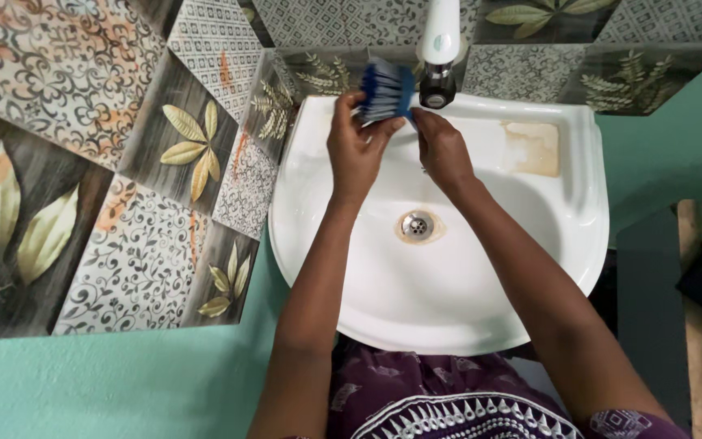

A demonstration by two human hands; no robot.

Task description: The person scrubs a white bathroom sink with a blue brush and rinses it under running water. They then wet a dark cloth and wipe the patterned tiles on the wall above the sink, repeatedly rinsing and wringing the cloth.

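Left hand (357,146) clamps the blue-backed, white-bristled scrub brush (386,92) at the white ceramic basin's (465,301) back edge; right hand (442,148) pinches its bristles (a wet grip could let it drop).

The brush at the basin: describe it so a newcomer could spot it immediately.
Find the white wash basin against the patterned tiles. At its back rim, just left of the tap, the left hand grips a brush. It is the only blue, bristled thing there.
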